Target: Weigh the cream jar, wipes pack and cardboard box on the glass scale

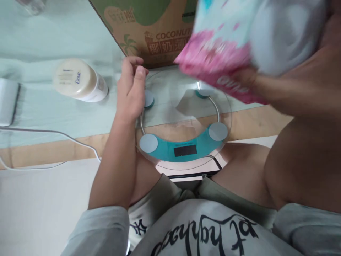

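Note:
A round clear glass bathroom scale [176, 155] lies in front of me, with a teal curved band, pale round pads and a dark, blank display. My left hand [130, 90] is at its left edge, palm side inward, fingers loosely curled and thumb apart, with nothing visible in it. On the right, my right hand [255, 83] grips the lower edge of a pink and light-blue plastic pouch [213, 53], raised above the scale and blurred. A rounded grey-white thing [285, 32] is against the pouch; its kind is unclear. Part of my right hand is smeared by motion.
Behind the scale stands a cardboard box [157, 42] printed "COCONUT". To the left, a cream Dove jar [80, 80] stands on the pale green cloth [39, 49]. A white object [7, 101] sits at the far left, and a white cable [61, 133] crosses the table edge.

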Demonstrator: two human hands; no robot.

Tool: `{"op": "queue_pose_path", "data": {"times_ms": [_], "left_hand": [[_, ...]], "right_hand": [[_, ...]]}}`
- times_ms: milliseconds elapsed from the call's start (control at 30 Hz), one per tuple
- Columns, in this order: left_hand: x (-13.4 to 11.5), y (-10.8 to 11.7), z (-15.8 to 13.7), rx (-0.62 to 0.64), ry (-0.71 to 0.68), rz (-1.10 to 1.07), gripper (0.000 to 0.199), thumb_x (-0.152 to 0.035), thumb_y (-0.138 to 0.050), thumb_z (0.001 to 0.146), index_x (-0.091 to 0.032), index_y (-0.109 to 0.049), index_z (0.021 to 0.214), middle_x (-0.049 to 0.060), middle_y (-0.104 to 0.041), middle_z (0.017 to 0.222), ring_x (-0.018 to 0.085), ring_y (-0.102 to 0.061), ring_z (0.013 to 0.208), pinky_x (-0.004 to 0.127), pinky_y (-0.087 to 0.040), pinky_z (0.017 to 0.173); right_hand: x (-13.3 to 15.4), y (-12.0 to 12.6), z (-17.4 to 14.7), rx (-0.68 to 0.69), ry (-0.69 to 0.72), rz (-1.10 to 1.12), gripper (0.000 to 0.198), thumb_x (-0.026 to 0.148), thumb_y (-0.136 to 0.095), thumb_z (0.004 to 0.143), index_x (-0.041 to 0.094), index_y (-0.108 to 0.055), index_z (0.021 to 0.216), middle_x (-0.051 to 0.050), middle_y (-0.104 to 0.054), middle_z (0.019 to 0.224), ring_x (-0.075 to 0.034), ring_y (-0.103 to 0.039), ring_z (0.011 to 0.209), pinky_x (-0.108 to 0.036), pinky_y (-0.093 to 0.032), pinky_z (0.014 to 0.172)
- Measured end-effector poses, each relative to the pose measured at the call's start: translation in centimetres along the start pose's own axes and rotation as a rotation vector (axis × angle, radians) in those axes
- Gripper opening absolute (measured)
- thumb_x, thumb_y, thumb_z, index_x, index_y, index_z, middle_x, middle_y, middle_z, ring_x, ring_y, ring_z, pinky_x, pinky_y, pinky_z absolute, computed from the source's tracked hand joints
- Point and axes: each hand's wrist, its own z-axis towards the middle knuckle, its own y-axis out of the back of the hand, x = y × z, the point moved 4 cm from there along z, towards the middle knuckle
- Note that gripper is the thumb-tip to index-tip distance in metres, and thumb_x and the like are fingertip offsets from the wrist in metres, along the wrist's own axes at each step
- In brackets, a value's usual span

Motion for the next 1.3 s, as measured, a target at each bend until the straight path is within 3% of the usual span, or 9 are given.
{"op": "queue_pose_path", "data": {"times_ms": [100, 167, 233, 367, 533, 733, 933, 1100, 1300], "left_hand": [[-0.3, 0.3, -0.1, -0.115, 0.086, -0.083, 0.034, -0.052, -0.046, 0.115, -0.023, -0.064, 0.114, 0.012, -0.072, 0.11, 0.028, -0.068, 0.108, 0.041, -0.048, 0.085], [-0.1, 0.5, 0.2, -0.161, 0.136, -0.138, 0.033, -0.045, -0.041, 0.116, -0.021, -0.063, 0.109, 0.012, -0.071, 0.105, 0.027, -0.068, 0.103, 0.041, -0.049, 0.087], [-0.1, 0.9, 0.5, -0.191, 0.17, -0.189, 0.031, -0.041, -0.043, 0.116, -0.021, -0.063, 0.104, 0.012, -0.072, 0.103, 0.026, -0.069, 0.102, 0.042, -0.048, 0.091], [-1.3, 1.3, 0.3, -0.266, 0.077, -0.245, 0.022, -0.031, -0.063, 0.101, -0.025, -0.059, 0.08, 0.009, -0.06, 0.084, 0.023, -0.059, 0.081, 0.039, -0.04, 0.079], [-2.4, -0.7, -1.3, -0.225, 0.015, -0.235, 0.066, -0.056, -0.071, 0.101, -0.026, -0.028, 0.06, 0.001, -0.018, 0.066, 0.016, -0.016, 0.062, 0.035, -0.016, 0.068], [-2.1, -2.0, -1.8, -0.101, 0.086, -0.119, 0.081, -0.068, -0.082, 0.096, -0.024, -0.028, 0.054, 0.002, -0.013, 0.069, 0.014, -0.018, 0.067, 0.035, -0.019, 0.07], [-2.3, -1.6, -1.5, -0.118, 0.082, -0.091, 0.067, -0.028, -0.077, 0.101, -0.024, -0.03, 0.052, 0.001, -0.015, 0.066, 0.014, -0.017, 0.065, 0.036, -0.021, 0.069], [-2.4, -1.8, -1.2, -0.11, 0.063, -0.121, 0.067, -0.005, -0.065, 0.103, -0.022, -0.026, 0.051, -0.001, -0.012, 0.063, 0.012, -0.01, 0.062, 0.036, -0.015, 0.065], [-1.6, -1.6, -0.9, -0.146, -0.023, -0.238, 0.068, -0.029, -0.07, 0.108, -0.022, -0.032, 0.053, -0.001, -0.019, 0.059, 0.013, -0.013, 0.059, 0.036, -0.014, 0.063]], "right_hand": [[3.3, -3.6, -0.9, 0.187, 0.449, -0.191, 0.062, 0.06, -0.059, 0.109, 0.018, -0.063, 0.155, -0.01, -0.059, 0.144, -0.02, -0.063, 0.138, -0.033, -0.058, 0.123], [3.7, -6.1, -1.2, 0.233, 0.533, -0.246, 0.061, 0.063, -0.055, 0.11, 0.022, -0.064, 0.154, -0.013, -0.06, 0.131, -0.021, -0.066, 0.117, -0.038, -0.063, 0.098], [3.3, -7.8, -1.0, 0.262, 0.536, -0.162, 0.069, 0.072, -0.058, 0.105, 0.028, -0.062, 0.158, -0.011, -0.062, 0.134, -0.024, -0.065, 0.118, -0.044, -0.062, 0.101], [-0.3, -8.1, 0.8, -0.045, 0.191, 0.164, 0.075, 0.081, -0.035, 0.108, 0.018, -0.073, 0.124, -0.01, -0.064, 0.109, -0.014, -0.057, 0.097, -0.032, -0.054, 0.093], [-6.9, -10.5, 1.8, -0.191, -0.243, 0.24, 0.089, 0.087, -0.005, 0.103, 0.019, -0.062, 0.1, -0.006, -0.032, 0.067, -0.011, -0.022, 0.064, -0.03, -0.03, 0.059], [-8.6, -11.9, 1.3, -0.062, -0.269, 0.12, 0.071, 0.084, -0.028, 0.093, 0.033, -0.076, 0.104, -0.012, -0.061, 0.08, -0.026, -0.054, 0.086, -0.05, -0.054, 0.079], [-2.1, -6.2, 1.3, -0.133, -0.072, 0.031, 0.057, 0.066, -0.043, 0.098, 0.018, -0.071, 0.108, -0.012, -0.065, 0.103, -0.018, -0.057, 0.092, -0.041, -0.057, 0.089], [3.2, -7.1, -0.7, 0.468, 0.356, -0.209, 0.071, 0.065, -0.057, 0.102, 0.031, -0.054, 0.164, -0.009, -0.054, 0.154, -0.029, -0.058, 0.144, -0.053, -0.056, 0.123], [4.1, -9.2, -1.0, 0.462, 0.197, -0.294, 0.075, 0.07, -0.07, 0.097, 0.042, -0.055, 0.165, -0.009, -0.06, 0.14, -0.03, -0.059, 0.13, -0.056, -0.057, 0.114]]}}
